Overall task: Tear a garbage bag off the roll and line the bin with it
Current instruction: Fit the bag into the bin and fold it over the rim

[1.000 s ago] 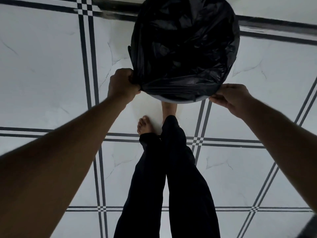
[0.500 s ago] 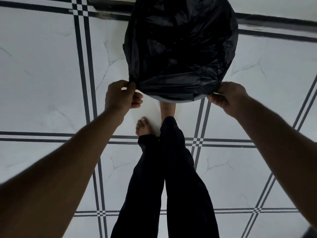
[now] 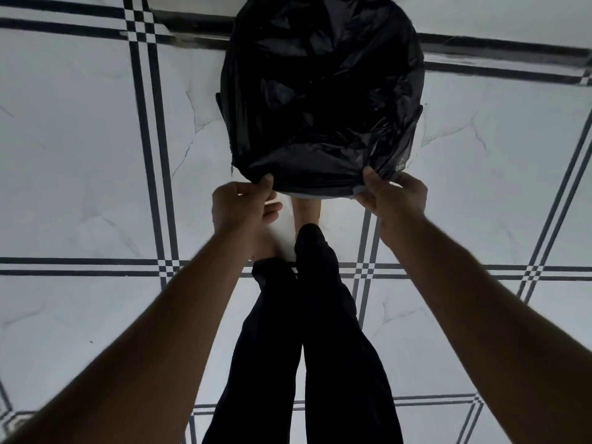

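Nearest the camera, two bare forearms are seen reaching forward and down over a pair of legs in black trousers [image 3: 307, 363], with bare feet [image 3: 306, 208] set on the floor just in front of the bin. The left hand [image 3: 238, 208] is closed in a pinch: the thumb and forefinger are pressed together on the near left edge of the black garbage bag [image 3: 320, 91], while the other fingers are curled loosely below it. The right hand [image 3: 392, 195] is clamped on the near right edge of the same bag, the thumb laid over the plastic and the fingers folded beneath the rim. Between the two grips, a pale sliver of the bin [image 3: 320, 196] is shown under the stretched film; the rest of the bin is covered by the bag, whose crumpled plastic is draped over the opening and down the sides. No brand, label or writing can be read anywhere. The floor [image 3: 80, 139] is laid with white marble-look tiles, divided by paired dark stripes with small chequered crossings. Beyond the bin, a darker band is seen running across the far edge of the floor.
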`<act>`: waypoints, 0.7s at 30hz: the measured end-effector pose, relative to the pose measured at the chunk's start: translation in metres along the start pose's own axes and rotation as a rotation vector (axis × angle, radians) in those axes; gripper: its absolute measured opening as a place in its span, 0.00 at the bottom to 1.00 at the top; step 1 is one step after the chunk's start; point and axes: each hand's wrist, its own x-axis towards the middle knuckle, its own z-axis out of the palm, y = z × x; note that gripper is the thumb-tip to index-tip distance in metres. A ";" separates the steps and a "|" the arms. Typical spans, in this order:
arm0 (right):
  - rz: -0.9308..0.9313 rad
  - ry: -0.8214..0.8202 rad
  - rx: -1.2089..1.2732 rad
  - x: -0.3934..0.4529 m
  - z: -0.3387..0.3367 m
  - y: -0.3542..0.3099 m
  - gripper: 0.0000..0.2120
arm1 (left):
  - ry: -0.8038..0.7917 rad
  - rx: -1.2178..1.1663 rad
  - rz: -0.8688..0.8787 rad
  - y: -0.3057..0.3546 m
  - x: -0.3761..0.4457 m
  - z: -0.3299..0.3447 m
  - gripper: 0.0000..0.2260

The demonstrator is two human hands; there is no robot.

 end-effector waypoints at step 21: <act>-0.144 -0.144 -0.322 0.021 -0.020 0.009 0.09 | 0.039 0.354 0.084 -0.002 0.008 0.006 0.03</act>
